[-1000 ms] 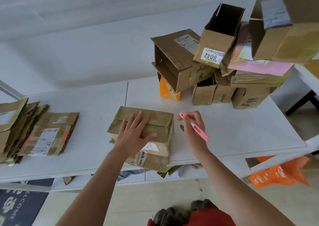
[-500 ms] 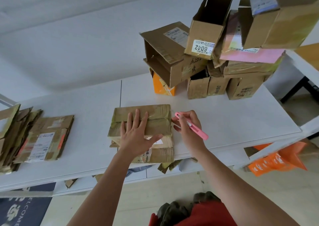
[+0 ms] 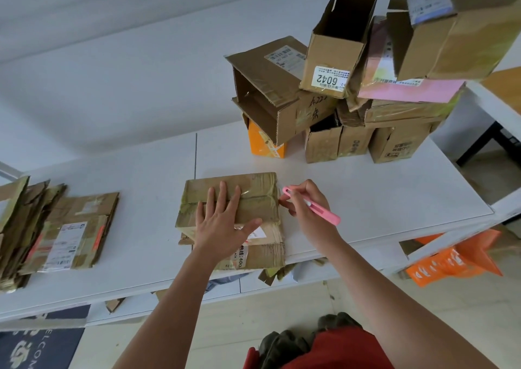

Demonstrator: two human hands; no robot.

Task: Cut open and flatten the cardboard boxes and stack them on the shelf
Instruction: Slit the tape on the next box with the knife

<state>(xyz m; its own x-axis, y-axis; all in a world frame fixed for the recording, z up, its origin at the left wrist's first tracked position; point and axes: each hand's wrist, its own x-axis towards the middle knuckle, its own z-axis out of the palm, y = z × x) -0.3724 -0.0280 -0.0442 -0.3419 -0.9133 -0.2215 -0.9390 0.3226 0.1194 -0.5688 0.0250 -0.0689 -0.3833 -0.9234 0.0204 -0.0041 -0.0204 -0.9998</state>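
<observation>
A white table (image 3: pixel 366 199) runs against a white wall (image 3: pixel 112 58). A heap of unflattened boxes (image 3: pixel 366 87) crowds its far right corner; flattened cardboard (image 3: pixel 50 227) is stacked at the left edge, with bare tabletop between. A taped box (image 3: pixel 253 199) lies at the near edge, slightly overhanging it. The left hand (image 3: pixel 222 222) presses flat on the box, fingers spread and straight. The right hand (image 3: pixel 307 208), just beside the box's right edge, grips a pink cutter (image 3: pixel 313 206), whose tip meets that edge.

Cutter (image 3: pixel 313 205) blade tip hidden; top box (image 3: pixel 462 22) cropped
</observation>
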